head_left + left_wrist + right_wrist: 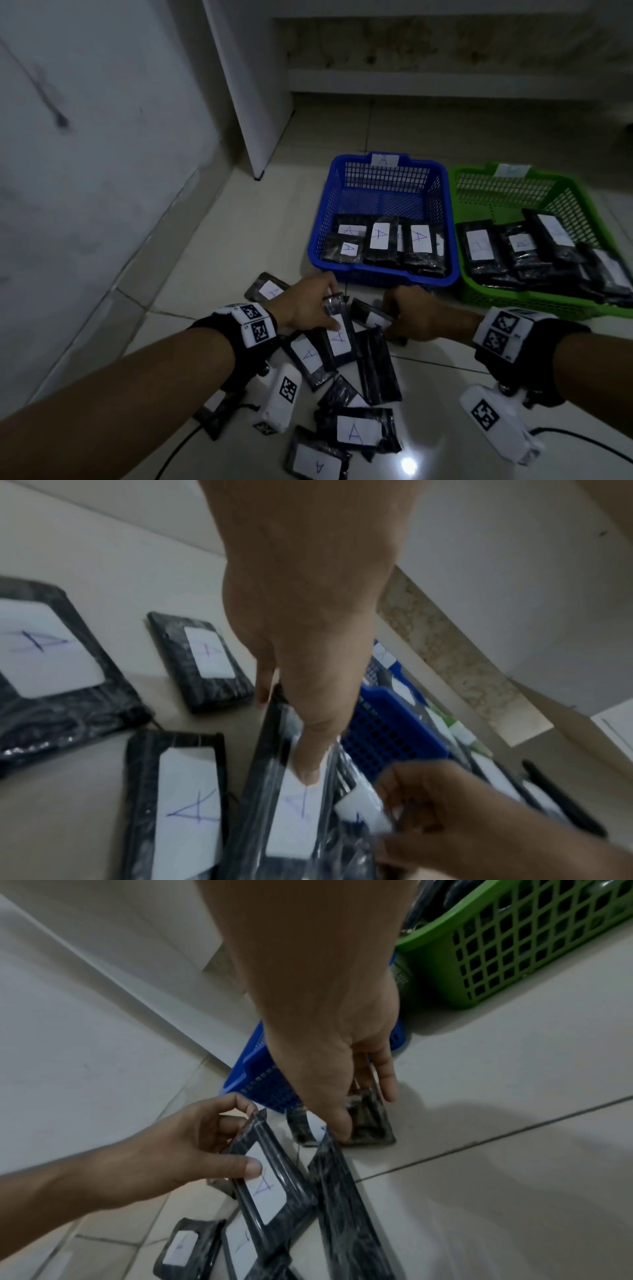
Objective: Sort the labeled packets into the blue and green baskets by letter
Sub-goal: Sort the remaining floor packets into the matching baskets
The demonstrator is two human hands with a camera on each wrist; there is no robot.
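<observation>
Black packets with white "A" labels lie scattered on the tiled floor in front of me. My left hand point(329, 312) pinches one long A packet point(339, 337) by its far end, thumb on the label point(308, 773). Just to its right, my right hand point(390, 317) grips a smaller packet point(371, 1125) whose letter is hidden. The blue basket point(383, 279), tagged A, stands just beyond the hands and holds several A packets. Beside it on the right, the green basket point(513, 299) holds several packets with fainter labels.
Loose packets lie near my forearms: two face-up A ones point(358, 430) point(317, 464), another point(308, 356), one face-down point(378, 366), one beyond the left hand point(270, 290). A wall runs along the left, a white panel point(257, 102) stands behind. Cables cross the near floor.
</observation>
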